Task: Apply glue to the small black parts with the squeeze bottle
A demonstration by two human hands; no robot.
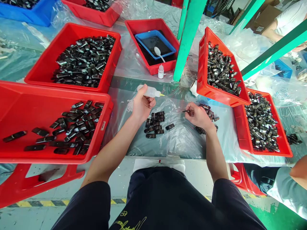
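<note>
My left hand [143, 103] is closed round a white squeeze bottle [151, 91], which lies nearly level with its yellow needle tip pointing right. To the right, my right hand [197, 114] pinches a small dark clip-like piece [186, 111] between thumb and fingers. Under and behind that hand sits a loose pile of shiny dark pieces [209, 112], partly hidden by it. Nearer my left wrist, a cluster of black clip-like pieces [155, 121] rests on the plastic-covered table [182, 140], with a single black piece [170, 126] just right of it.
Red bins of dark pieces flank me: one at near left [48, 92], one behind it [72, 30], two at right [203, 64]. A red bin [134, 35] holds a blue tray [144, 41] and spoon [157, 51]. Green posts [189, 35] rise beyond. Other people are at right.
</note>
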